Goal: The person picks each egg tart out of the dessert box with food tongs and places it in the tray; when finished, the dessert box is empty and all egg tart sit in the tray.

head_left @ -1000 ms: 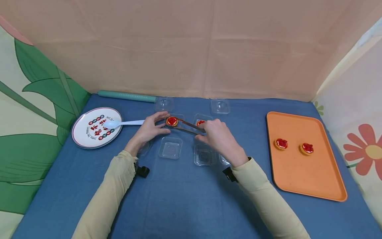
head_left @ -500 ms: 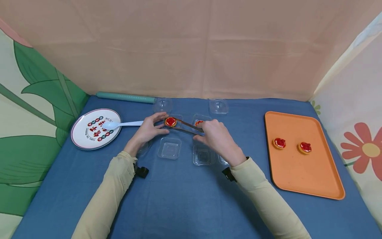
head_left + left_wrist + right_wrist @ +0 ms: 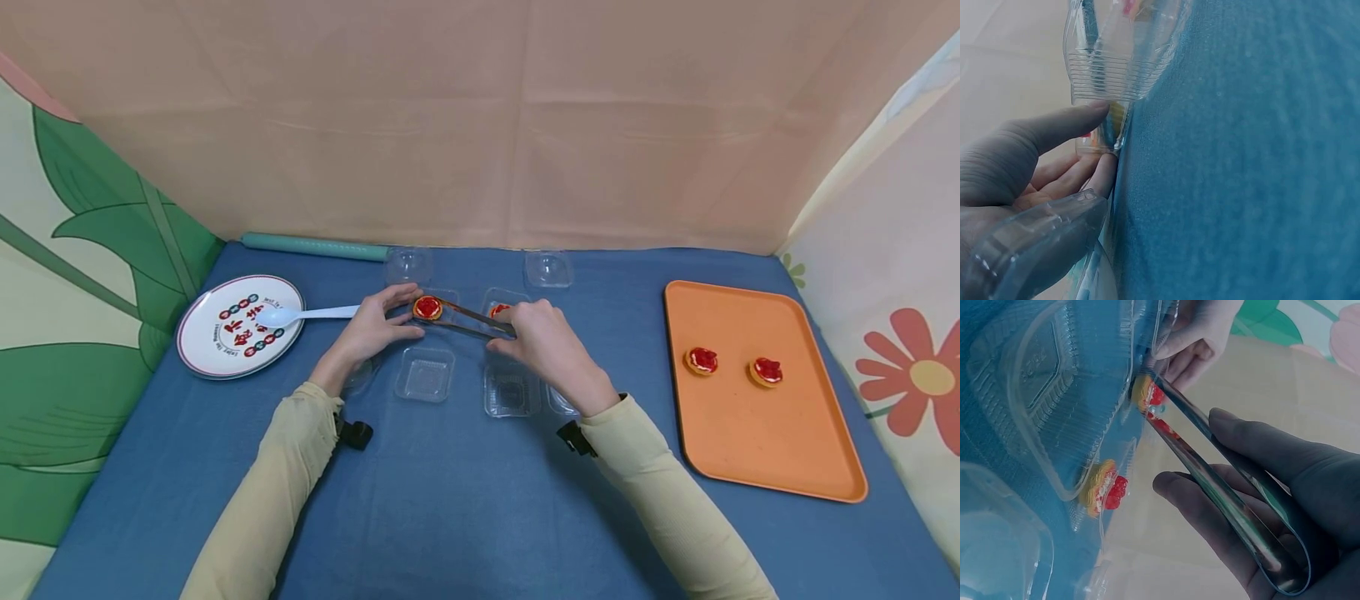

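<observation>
My right hand [image 3: 543,333] holds metal tongs [image 3: 1210,487]. The tips of these tongs stand on either side of a small tart [image 3: 427,307] with a red topping, which sits in a clear plastic container [image 3: 450,297]. At that container's left side is my left hand [image 3: 377,323], its thumb and fingers spread around the wall; the left wrist view shows the thumb against the plastic. A second tart [image 3: 1105,487] lies in the neighbouring clear container [image 3: 504,295], partly hidden behind my right hand in the head view.
Several clear containers stand around, including one at front left [image 3: 425,375] and another at front right [image 3: 512,392]. An orange tray [image 3: 772,442] with two tarts lies right. Left are a plate [image 3: 213,308], a white spoon [image 3: 330,312] and a teal roll [image 3: 315,245].
Both hands, the tongs and the tart stay almost where they were. The whole head view has shifted slightly.
</observation>
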`<state>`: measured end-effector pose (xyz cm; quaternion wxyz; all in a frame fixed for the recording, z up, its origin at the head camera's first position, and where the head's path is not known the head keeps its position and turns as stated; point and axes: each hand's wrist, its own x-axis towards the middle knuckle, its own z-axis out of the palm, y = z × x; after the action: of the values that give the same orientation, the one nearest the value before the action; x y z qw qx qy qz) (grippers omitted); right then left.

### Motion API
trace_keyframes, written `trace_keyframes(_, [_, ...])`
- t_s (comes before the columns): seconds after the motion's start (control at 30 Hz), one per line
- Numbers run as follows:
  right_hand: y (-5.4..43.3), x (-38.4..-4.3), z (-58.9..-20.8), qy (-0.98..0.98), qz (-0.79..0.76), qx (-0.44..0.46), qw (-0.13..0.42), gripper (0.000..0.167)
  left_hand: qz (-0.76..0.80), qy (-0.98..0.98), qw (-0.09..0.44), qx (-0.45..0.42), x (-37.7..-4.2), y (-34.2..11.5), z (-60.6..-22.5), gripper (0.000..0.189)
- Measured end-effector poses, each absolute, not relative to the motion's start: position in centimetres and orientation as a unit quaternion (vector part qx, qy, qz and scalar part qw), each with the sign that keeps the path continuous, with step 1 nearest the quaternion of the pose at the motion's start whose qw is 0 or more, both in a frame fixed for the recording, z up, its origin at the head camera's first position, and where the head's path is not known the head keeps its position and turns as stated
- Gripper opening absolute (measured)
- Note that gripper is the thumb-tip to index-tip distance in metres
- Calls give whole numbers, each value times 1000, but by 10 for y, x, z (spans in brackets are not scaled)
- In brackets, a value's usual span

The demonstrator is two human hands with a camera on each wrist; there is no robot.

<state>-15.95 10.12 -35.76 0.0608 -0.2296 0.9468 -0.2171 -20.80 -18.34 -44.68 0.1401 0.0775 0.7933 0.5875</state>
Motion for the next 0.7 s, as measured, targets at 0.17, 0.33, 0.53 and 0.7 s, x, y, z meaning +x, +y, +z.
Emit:
trace_keyframes(0.17, [102,-161,-359,944,-222,-239,53,28,586,794,141,81,-208,-184,-447,83])
trace_keyframes(0.33, [102,-161,-358,943,-227,-240,52,28,587,794,138,83,-207,-184,-448,82])
trace_keyframes(0.53, [102,-161,-359,942,-233,-238,55,28,586,794,139,82,-207,-184,-448,83])
trace_keyframes(0.7, [102,-162,-359,941,-233,-238,55,28,587,794,138,84,-208,-184,-448,82])
